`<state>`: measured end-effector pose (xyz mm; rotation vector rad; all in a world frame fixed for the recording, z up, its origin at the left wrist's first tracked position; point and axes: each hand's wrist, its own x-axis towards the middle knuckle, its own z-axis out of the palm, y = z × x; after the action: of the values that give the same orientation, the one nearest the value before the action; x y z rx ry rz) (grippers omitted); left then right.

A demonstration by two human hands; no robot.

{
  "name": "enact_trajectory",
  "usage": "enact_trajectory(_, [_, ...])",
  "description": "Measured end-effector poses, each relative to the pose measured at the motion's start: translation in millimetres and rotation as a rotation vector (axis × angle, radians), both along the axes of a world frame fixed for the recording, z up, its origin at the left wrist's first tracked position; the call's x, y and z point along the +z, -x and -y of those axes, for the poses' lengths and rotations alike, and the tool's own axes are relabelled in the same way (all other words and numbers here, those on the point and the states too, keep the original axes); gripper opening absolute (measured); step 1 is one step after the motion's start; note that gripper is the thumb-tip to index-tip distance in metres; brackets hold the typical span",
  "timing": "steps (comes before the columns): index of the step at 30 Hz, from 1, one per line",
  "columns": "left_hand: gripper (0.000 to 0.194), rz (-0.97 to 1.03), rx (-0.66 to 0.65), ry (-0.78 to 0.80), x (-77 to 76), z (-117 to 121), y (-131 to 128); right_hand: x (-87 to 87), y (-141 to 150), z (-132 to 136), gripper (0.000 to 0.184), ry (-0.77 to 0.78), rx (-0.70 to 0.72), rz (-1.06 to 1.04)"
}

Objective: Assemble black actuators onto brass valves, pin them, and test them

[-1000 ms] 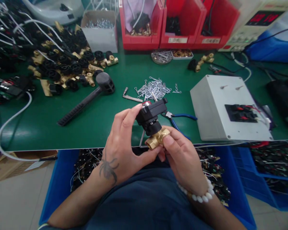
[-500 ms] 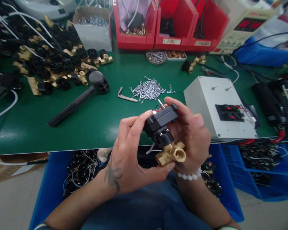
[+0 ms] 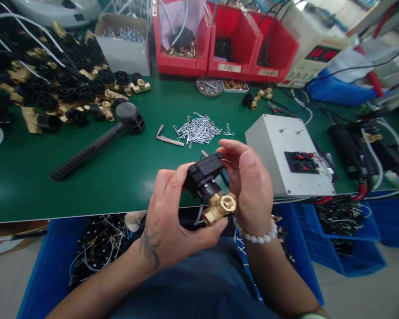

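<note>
My left hand (image 3: pixel 168 221) holds a motorized ball valve, its fingers on the black actuator housing (image 3: pixel 204 170) and its thumb under the brass valve body (image 3: pixel 216 210). The valve is tilted, with one round brass port facing me. Close by on the right, my right hand (image 3: pixel 254 190) is cupped with its fingers apart and thumb raised; whether it touches the valve I cannot tell. A sliver of blue plier handle (image 3: pixel 225 177) shows between the valve and that hand. Beyond the valve lies a pile of metal R-clips (image 3: pixel 198 129), with a small bent metal tool (image 3: pixel 169 141) beside it.
A black mallet (image 3: pixel 101 144) lies left, before heaped brass valves (image 3: pixel 69 95). Red bins (image 3: pixel 182 66) and a carton of clips (image 3: pixel 124 55) stand behind. At right are a grey switch box (image 3: pixel 279 155) and a power supply (image 3: pixel 314 62). A blue crate (image 3: pixel 43 266) sits below the table edge.
My right hand has let go of the brass body and moved up beside the actuator, fingers spreading. The valve has turned in my left hand, bringing a port towards me. My view has swung right.
</note>
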<state>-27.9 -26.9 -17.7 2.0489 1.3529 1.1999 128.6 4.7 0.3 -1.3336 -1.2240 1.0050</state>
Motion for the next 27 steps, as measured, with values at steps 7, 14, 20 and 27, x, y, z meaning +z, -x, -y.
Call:
enact_trajectory(7, [0.07, -0.026, 0.007, 0.061, -14.2, -3.3, 17.6, 37.5, -141.5, -71.4, 0.012, -0.199, -0.382, 0.717])
enact_trajectory(14, [0.063, -0.051, 0.006, 0.052, -11.4, -1.1, 19.3, 33.8, -179.7, -124.5, 0.007, 0.264, 0.023, 0.785])
enact_trajectory(20, [0.063, -0.073, 0.033, 0.076, -19.8, -1.0, 23.5, 45.9, -134.6, -124.8, 0.011, 0.089, 0.102, 0.956])
enact_trajectory(27, [0.066, -0.039, 0.026, 0.085, -24.9, -0.4, 23.8, 4.1, -40.9, -143.3, 0.023, 0.203, 0.36, 1.18])
